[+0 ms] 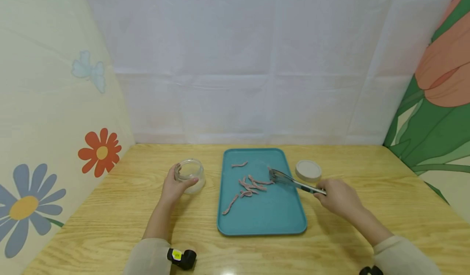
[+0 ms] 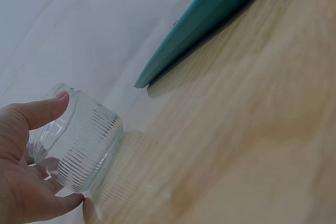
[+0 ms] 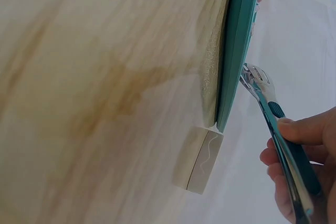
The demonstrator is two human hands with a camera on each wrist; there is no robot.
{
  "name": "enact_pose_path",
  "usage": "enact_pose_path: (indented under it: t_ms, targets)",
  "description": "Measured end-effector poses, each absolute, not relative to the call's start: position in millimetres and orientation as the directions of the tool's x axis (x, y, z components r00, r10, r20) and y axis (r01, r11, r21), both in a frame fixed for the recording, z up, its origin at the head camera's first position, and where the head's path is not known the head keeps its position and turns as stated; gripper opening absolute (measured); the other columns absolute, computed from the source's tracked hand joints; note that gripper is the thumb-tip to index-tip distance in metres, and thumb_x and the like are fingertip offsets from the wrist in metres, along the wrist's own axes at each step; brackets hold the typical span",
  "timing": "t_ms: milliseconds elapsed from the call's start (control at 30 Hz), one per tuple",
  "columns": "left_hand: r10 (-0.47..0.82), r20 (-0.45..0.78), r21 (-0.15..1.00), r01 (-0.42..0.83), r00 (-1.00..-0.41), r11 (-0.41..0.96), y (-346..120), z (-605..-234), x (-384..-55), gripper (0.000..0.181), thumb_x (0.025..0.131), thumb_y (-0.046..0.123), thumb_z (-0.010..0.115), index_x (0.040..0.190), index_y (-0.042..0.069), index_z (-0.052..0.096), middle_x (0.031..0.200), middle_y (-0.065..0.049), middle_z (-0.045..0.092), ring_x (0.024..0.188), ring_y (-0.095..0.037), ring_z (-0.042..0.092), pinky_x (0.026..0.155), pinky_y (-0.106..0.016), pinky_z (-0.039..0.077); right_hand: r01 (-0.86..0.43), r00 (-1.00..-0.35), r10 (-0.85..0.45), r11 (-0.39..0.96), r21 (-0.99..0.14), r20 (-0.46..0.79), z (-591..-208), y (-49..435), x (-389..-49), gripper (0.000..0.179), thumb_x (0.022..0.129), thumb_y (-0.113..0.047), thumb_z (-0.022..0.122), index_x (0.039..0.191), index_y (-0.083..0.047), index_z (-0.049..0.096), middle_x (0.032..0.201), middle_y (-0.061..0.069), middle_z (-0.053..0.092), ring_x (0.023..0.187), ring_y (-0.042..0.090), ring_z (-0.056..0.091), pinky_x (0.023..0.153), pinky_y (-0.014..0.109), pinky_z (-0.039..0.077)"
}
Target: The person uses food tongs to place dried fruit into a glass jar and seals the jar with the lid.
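Observation:
My left hand (image 1: 174, 190) grips a clear glass jar (image 1: 191, 181) that stands on the table left of the tray, thumb on the near side. In the left wrist view the jar (image 2: 89, 140) shows ribbed sides and nothing visible inside. My right hand (image 1: 339, 197) holds metal tongs (image 1: 293, 181) with dark handle grips. The tongs' heads are low over the right part of the blue tray (image 1: 264, 222), by the end of a strip; whether they pinch it is too small to tell. Several pinkish, meat-like strips (image 1: 253, 184) lie on the tray, mostly bunched in its middle.
A round white lid (image 1: 308, 170) lies on the wooden table (image 1: 205, 250) just right of the tray, beyond my right hand. A white sheet (image 1: 235, 71) hangs behind the table, with flower-printed panels (image 1: 47, 116) at both sides.

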State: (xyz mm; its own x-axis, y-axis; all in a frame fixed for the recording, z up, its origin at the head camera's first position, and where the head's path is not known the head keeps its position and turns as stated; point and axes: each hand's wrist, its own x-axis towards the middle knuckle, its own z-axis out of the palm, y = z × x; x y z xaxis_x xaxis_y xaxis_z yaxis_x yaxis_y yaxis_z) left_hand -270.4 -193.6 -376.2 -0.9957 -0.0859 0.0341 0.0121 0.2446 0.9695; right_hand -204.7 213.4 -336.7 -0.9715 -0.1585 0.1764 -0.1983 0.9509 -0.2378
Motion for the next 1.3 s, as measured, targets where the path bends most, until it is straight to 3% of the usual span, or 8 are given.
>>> enact_pose_path:
  t_ms: [400, 667, 900, 1300]
  targets:
    - [-0.082, 0.029, 0.974, 0.01, -0.996, 0.226, -193.4, -376.5, -269.8, 0.092, 0.073, 0.018, 0.07, 0.138, 0.005, 0.006, 0.14, -0.018, 0.012, 0.125, -0.034, 0.012, 0.098, -0.045, 0.018, -0.212, -0.967, -0.168, 0.948, -0.237, 0.191, -336.9, 214.7, -203.6, 0.006, 0.077, -0.015, 0.064, 0.076, -0.01, 0.062, 0.058, -0.004, 0.048, 0.047, 0.011, 0.039, 0.039, 0.026, 0.031]
    - [-0.095, 0.031, 0.967, 0.006, -0.995, 0.255, -193.0, -375.0, -269.2, 0.092, 0.072, 0.019, 0.071, 0.138, 0.005, 0.008, 0.139, -0.019, 0.015, 0.125, -0.034, 0.013, 0.098, -0.044, 0.018, -0.197, -0.969, -0.144, 0.94, -0.28, 0.199, -325.6, 213.5, -206.1, 0.016, 0.078, -0.014, 0.063, 0.09, -0.005, 0.065, 0.059, -0.003, 0.052, 0.044, 0.011, 0.039, 0.037, 0.026, 0.031]
    - [-0.096, 0.028, 0.967, 0.002, -0.995, 0.257, -192.6, -374.0, -268.7, 0.091, 0.072, 0.018, 0.07, 0.138, 0.005, 0.008, 0.139, -0.02, 0.015, 0.125, -0.035, 0.013, 0.098, -0.045, 0.018, -0.22, -0.96, -0.157, 0.935, -0.277, 0.233, -309.5, 207.6, -210.8, 0.01, 0.079, -0.016, 0.062, 0.084, -0.007, 0.065, 0.055, -0.004, 0.048, 0.043, 0.012, 0.038, 0.037, 0.027, 0.029]
    - [-0.082, 0.026, 0.971, 0.006, -0.996, 0.238, -193.1, -374.5, -268.5, 0.092, 0.073, 0.018, 0.07, 0.138, 0.005, 0.006, 0.14, -0.019, 0.011, 0.125, -0.035, 0.011, 0.098, -0.045, 0.018, -0.194, -0.964, -0.129, 0.938, -0.288, 0.232, -287.8, 188.9, -223.0, 0.016, 0.08, -0.019, 0.061, 0.091, -0.008, 0.065, 0.065, -0.001, 0.056, 0.049, 0.014, 0.044, 0.04, 0.029, 0.034]
